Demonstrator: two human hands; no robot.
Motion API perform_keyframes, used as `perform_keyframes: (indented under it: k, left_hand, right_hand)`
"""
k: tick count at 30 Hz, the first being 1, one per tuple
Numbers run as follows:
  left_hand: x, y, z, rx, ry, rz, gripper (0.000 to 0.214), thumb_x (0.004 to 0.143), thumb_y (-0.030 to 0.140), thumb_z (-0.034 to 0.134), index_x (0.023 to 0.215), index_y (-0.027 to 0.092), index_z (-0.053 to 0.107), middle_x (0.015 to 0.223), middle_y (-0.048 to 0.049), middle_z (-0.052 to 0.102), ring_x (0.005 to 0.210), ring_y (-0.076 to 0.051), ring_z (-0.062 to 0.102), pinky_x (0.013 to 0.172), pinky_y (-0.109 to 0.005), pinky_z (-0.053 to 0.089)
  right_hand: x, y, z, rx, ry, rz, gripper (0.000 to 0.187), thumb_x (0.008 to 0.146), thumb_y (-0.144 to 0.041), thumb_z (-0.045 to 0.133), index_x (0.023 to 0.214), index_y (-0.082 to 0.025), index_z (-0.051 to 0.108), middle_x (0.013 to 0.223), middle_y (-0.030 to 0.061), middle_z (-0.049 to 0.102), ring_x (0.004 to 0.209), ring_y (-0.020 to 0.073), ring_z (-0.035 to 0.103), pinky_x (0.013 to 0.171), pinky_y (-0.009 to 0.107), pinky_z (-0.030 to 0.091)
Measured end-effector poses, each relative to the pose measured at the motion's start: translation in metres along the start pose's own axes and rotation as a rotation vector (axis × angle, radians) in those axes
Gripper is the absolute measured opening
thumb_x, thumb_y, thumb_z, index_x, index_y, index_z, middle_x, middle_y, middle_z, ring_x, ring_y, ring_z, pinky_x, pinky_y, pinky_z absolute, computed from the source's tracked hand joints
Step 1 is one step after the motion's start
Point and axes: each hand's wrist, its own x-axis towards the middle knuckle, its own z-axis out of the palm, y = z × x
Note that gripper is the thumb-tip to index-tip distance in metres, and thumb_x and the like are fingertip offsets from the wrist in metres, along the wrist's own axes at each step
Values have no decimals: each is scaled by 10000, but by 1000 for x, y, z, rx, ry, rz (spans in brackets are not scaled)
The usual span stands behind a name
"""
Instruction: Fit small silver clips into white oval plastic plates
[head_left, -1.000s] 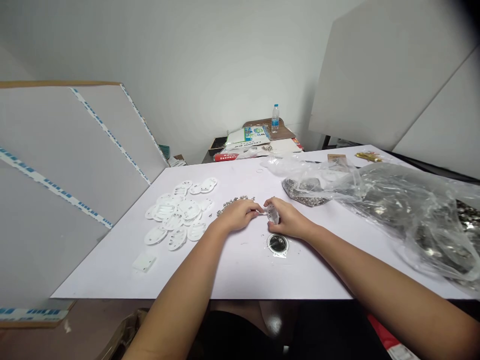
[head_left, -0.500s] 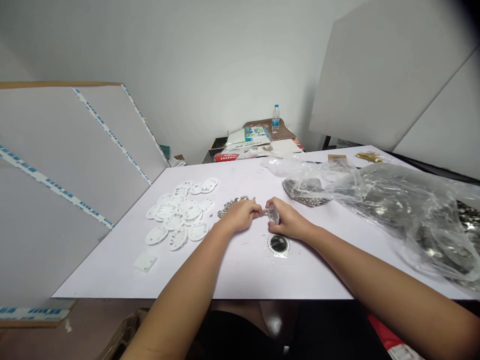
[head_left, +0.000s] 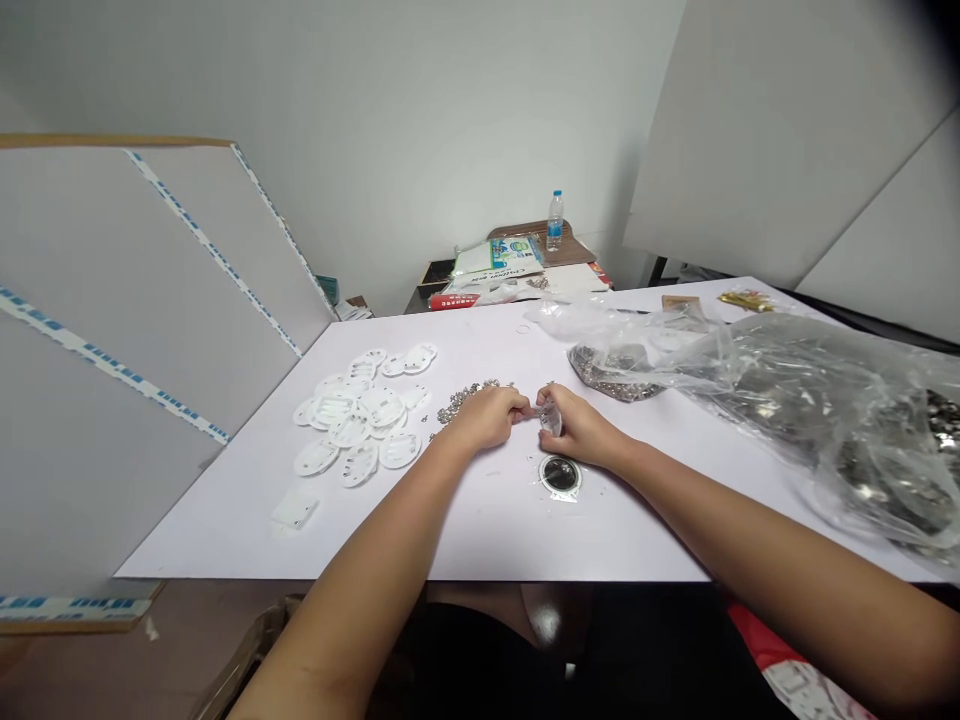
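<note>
My left hand (head_left: 486, 418) and my right hand (head_left: 579, 431) meet at the middle of the white table (head_left: 480, 530), fingers pinched together. Between them is a small clear round piece (head_left: 550, 417), gripped by my right hand; my left fingertips pinch something tiny against it that I cannot make out. A round dark disc in clear wrap (head_left: 559, 475) lies on the table just below my right hand. A heap of small metal parts (head_left: 465, 398) lies just beyond my left hand. A pile of white oval plastic pieces (head_left: 360, 420) spreads to the left.
A big clear plastic bag of metal parts (head_left: 810, 400) covers the table's right side. A single white piece (head_left: 295, 511) lies near the front left. White boards (head_left: 135, 330) lean at the left. Behind stands a low table with papers and a water bottle (head_left: 554, 220).
My hands have drawn closer together around the clear piece. The view has tilted slightly, so everything sits a little higher in the picture.
</note>
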Motion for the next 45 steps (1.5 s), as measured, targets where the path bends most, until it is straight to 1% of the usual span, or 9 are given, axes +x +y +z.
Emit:
perform_keyframes:
  k: [7,9,12,16,20,25,32,39,45]
  left_hand:
    - [2,-4,5,20,13,37,210,829,126,471,717,207,630,865,-10,684,804,-154,553,695,-275,364]
    - [2,-5,6,4,13,50,213,845,141,474,747,211,649,878,-15,681,818,-154,553,715,-279,375]
    - [1,-9,6,-35,6,72,228,882,188,473,850,233,694,899,-16,672,855,-155,562,755,-282,398]
    - [0,-11,4,-27,-9,97,258,923,266,470,983,259,720,898,-25,661,871,-162,564,774,-293,413]
    - [-1,-13,3,-25,-25,106,268,929,271,478,1039,286,721,918,-24,663,873,-160,565,775,-295,412]
    - [-1,-14,5,-46,-21,122,264,938,298,479,1047,306,719,925,-15,660,884,-156,568,777,-292,410]
    - [-2,-9,3,-10,-16,93,268,940,313,469,1021,328,724,911,-7,659,856,-157,560,735,-288,398]
    - [-2,-7,4,-14,-20,91,264,925,274,477,1002,309,727,912,-14,664,878,-165,562,762,-302,407]
    - [0,-8,7,-74,-28,60,282,903,219,478,1005,286,732,949,-20,684,893,-165,567,785,-305,424]
  right_hand:
    - [1,-1,-1,4,8,5,359,716,-213,597,1034,-210,430,969,51,530,777,189,497,673,306,402]
    - [1,0,-1,7,9,13,361,715,-222,600,1031,-207,427,951,45,532,759,186,495,668,307,399]
    - [2,0,-2,12,10,30,365,709,-228,609,1024,-208,424,921,30,535,732,176,491,662,302,394]
    - [1,2,-1,3,23,26,370,706,-228,616,1025,-213,429,941,33,541,750,180,496,679,303,400]
    - [0,3,-1,5,27,17,377,705,-223,616,1035,-216,434,956,36,544,773,187,509,701,307,410]
    - [0,2,-1,-1,25,22,375,702,-223,618,1032,-214,440,956,37,547,771,186,510,693,307,413]
    - [1,2,0,-12,26,11,372,701,-211,615,1027,-215,436,970,42,542,787,188,512,707,314,419]
    - [0,2,0,-25,15,31,376,707,-214,610,1036,-211,428,949,42,546,751,185,509,671,310,404]
    - [0,1,0,-19,16,17,364,713,-214,603,1026,-219,416,972,48,546,769,191,514,682,311,404]
